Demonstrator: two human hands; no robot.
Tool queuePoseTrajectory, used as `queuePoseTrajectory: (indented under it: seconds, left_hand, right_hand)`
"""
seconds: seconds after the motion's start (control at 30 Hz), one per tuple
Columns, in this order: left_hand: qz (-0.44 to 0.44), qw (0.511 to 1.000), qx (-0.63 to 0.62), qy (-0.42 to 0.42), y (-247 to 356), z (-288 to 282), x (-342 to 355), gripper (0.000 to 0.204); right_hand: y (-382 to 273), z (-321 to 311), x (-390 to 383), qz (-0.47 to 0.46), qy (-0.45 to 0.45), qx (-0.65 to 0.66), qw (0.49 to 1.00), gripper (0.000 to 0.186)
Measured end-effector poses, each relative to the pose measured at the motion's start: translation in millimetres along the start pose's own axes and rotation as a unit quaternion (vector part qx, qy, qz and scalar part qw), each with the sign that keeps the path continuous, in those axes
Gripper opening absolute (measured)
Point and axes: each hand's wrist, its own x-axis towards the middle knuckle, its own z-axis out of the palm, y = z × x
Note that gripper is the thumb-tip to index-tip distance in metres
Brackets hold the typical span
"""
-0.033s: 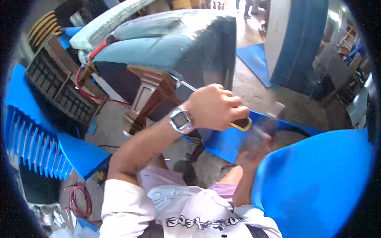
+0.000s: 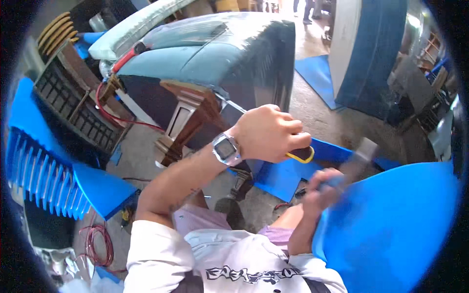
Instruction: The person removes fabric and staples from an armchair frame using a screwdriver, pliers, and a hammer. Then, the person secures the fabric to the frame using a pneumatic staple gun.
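My left hand [image 2: 271,134] is closed round the black and yellow handle of a screwdriver [image 2: 304,155]. Its thin metal shaft points up and left, with the tip at the seam between a carved wooden leg [image 2: 188,112] and a dark green upholstered piece [image 2: 195,56] tipped over in front of me. My right hand [image 2: 323,188] grips a hammer [image 2: 364,149], blurred by motion. The hammer head is right of the screwdriver's handle end and apart from it.
Close on my right is a large blue sheet-covered surface [image 2: 391,219]. Blue slatted material [image 2: 49,180] and a coiled red hose [image 2: 97,246] lie on the left. A red-handled air tool [image 2: 127,58] rests beside the upholstery. A blue padded piece [image 2: 366,58] stands far right.
My right hand and the hammer have moved right, away from the screwdriver's handle end. My left hand stays on the screwdriver, whose tip is still by the wooden leg.
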Motion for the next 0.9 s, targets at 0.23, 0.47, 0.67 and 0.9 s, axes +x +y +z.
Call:
queuePoseTrajectory:
  seconds: [0.23, 0.47, 0.67, 0.9]
  left_hand:
    - [0.000, 0.999, 0.040, -0.024, -16, -3, -4, 0.031]
    - [-0.142, 0.988, -0.027, 0.045, 13, -14, 31, 0.026]
    - [0.022, 0.949, -0.153, 0.275, 14, -46, -10, 0.022]
    - [-0.082, 0.991, 0.042, -0.095, 37, 28, 27, 0.012]
  right_hand:
    - [-9, 21, -9, 0.145, -0.117, 0.066, 0.980, 0.048]
    - [-21, -6, 38, 0.210, 0.014, 0.413, 0.886, 0.049]
    - [-16, -10, 31, 0.259, -0.001, 0.467, 0.845, 0.044]
    - [-5, -14, 29, 0.333, -0.012, 0.436, 0.836, 0.041]
